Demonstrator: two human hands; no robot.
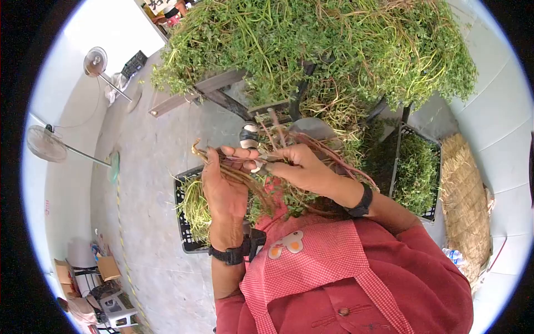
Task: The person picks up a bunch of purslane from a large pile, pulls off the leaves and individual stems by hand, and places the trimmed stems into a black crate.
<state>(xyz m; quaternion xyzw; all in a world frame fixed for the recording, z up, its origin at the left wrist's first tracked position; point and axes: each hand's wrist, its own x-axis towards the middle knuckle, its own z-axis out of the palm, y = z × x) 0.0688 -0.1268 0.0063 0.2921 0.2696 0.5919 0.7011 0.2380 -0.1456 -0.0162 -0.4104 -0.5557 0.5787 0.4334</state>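
Note:
My left hand is closed around several long brown stems, its palm turned up, in front of my chest. My right hand pinches thin stems beside the fingertips of my left. More reddish stems run from behind my right hand toward its wrist. A big heap of leafy green plants lies on a dark frame beyond my hands. Under my left forearm stands a black crate with pale green stems in it.
A black crate of greens stands at the right, beside a straw bundle. Two standing fans are on the left. A wooden beam juts out below the heap. A person is at the lower left, near a white stool.

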